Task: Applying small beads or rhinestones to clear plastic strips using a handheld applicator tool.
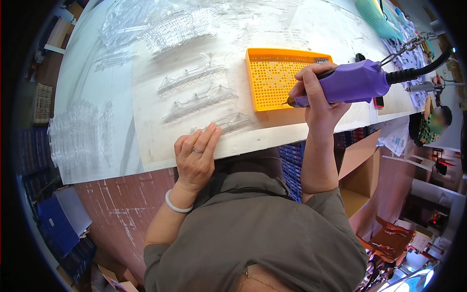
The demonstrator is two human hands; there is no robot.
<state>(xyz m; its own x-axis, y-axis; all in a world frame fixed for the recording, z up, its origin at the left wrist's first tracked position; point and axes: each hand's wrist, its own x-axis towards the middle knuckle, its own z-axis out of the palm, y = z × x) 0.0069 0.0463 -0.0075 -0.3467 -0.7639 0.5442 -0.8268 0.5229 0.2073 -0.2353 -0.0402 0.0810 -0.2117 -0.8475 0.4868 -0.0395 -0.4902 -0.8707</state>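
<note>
My right hand [321, 95] is wrapped round a purple electric screwdriver [357, 82] with a black cable at its rear. The bit points left, over the near part of a yellow tray [251, 80] with a grid of holes and many small shiny bits in it. Whether the bit touches the tray I cannot tell. My left hand [197, 153] lies with its fingers stretched out on the near end of a clear plastic piece [233, 122] close to the table's front edge. Two similar clear plastic pieces, one [202, 103] and another [192, 79], lie in a row beyond it.
Piles of clear plastic parts, one at the back [177, 29] and one at the left [80, 134], lie on the white table [272, 24]. A teal basket [377, 19] stands far right. A chain [411, 45] holds the screwdriver. Below the right edge is an open cardboard box [360, 168]; another person [430, 124] is beyond.
</note>
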